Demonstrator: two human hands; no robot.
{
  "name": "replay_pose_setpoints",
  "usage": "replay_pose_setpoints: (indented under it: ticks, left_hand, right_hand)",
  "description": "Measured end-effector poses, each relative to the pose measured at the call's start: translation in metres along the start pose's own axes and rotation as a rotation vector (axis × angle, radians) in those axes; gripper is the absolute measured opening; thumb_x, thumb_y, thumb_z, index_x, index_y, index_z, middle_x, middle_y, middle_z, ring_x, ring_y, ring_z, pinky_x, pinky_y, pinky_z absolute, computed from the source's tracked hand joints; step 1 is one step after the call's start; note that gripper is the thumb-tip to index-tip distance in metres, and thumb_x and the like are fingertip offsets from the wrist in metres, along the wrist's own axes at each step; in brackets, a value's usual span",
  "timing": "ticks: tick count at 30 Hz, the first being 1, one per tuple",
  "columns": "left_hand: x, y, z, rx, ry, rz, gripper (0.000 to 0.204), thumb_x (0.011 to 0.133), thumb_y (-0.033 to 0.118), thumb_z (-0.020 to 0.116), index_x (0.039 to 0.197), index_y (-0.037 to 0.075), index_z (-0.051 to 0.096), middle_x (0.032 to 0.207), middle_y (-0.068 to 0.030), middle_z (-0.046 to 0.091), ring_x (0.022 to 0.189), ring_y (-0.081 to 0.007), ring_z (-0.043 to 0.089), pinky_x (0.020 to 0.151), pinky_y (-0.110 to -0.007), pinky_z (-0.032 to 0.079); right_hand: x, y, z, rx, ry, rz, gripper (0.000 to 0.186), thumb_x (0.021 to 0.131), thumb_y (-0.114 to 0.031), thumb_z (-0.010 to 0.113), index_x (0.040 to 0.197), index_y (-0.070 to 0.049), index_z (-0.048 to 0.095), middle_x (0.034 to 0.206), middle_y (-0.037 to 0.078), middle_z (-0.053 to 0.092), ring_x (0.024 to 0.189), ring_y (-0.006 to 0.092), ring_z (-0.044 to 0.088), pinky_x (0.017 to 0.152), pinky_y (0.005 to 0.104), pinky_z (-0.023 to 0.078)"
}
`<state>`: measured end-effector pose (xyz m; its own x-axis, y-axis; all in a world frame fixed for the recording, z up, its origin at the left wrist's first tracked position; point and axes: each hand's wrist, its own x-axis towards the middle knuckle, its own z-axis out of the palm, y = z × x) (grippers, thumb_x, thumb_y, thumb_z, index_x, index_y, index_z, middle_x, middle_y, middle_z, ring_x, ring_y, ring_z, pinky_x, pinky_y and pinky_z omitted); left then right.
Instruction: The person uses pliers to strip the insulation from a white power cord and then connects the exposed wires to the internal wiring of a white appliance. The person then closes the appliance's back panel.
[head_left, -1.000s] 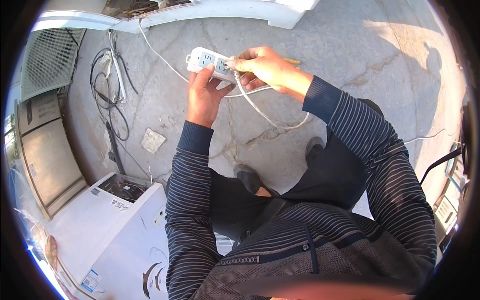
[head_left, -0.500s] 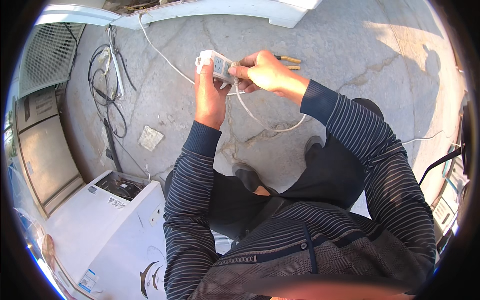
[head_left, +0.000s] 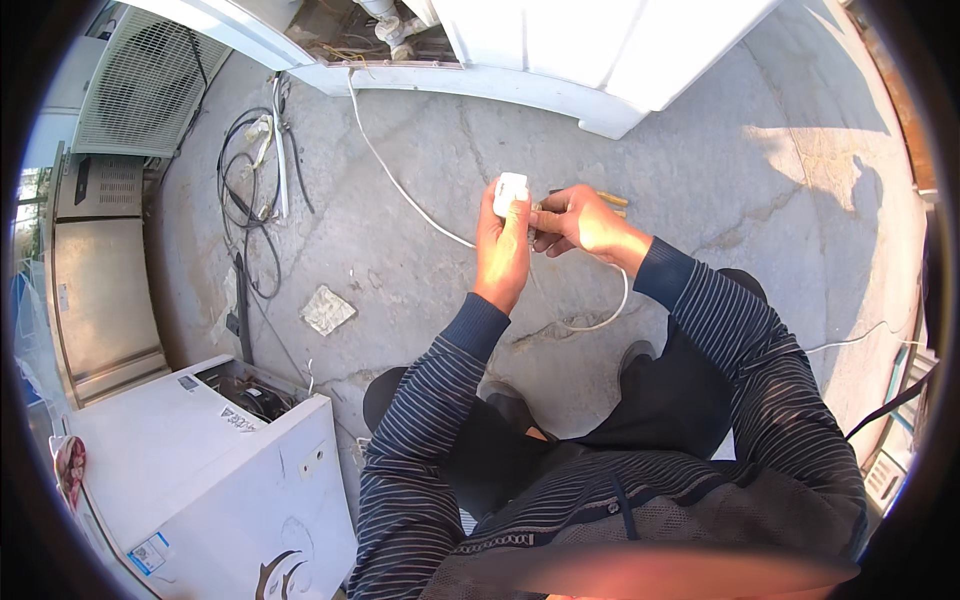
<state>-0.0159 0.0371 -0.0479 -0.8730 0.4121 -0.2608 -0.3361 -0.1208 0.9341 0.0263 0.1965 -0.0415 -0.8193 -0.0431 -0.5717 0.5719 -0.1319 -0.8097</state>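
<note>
A white power strip [head_left: 511, 188], now turned edge-on, is gripped by my left hand [head_left: 503, 250], with the thumb along its near side. My right hand [head_left: 585, 222] is closed at the strip's right side, fingers pinched round a plug that is mostly hidden behind them. From there a white cord [head_left: 622, 300] loops down and curves back over the concrete. A second white cable [head_left: 400, 190] runs from the strip toward the large white appliance [head_left: 570, 60] ahead. Just behind my right hand lie yellow-handled pliers [head_left: 612, 200], partly covered.
At lower left a white appliance [head_left: 210, 470] lies with its compressor bay exposed. Coiled black cables [head_left: 240, 190] rest on the floor near an outdoor unit with a grille [head_left: 150, 85]. A steel cabinet [head_left: 105, 290] stands at left; a crumpled white piece [head_left: 328, 310] lies on the floor.
My view has tilted up, showing more of the white appliance ahead. The power strip has turned in my left hand, so its socket face no longer shows. My right hand stays at its side.
</note>
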Motion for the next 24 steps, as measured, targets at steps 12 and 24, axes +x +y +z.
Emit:
replay_pose_setpoints:
  ticks: [12,24]
  left_hand:
    - [0.006,0.016,-0.009,-0.195,0.057,-0.104,0.043,0.094,0.021,0.073,0.128,0.006,0.053,0.111,-0.0029,0.062,0.101,-0.0130,0.058,0.088,-0.032,0.048]
    - [0.034,0.046,-0.056,-0.391,-0.296,-0.160,0.044,0.092,0.025,0.074,0.130,0.007,0.061,0.116,-0.0067,0.069,0.103,-0.0198,0.069,0.082,-0.036,0.057]
  right_hand:
    - [-0.008,-0.016,0.007,-0.125,0.095,0.045,0.042,0.098,-0.040,0.075,0.112,-0.001,0.074,0.093,0.007,0.073,0.076,0.0127,0.070,0.066,0.0290,0.059]
    - [-0.022,-0.067,0.025,-0.889,0.333,-0.347,0.079,0.084,-0.040,0.088,0.138,0.007,0.056,0.118,0.017,0.070,0.108,0.0235,0.068,0.097,0.0387,0.054]
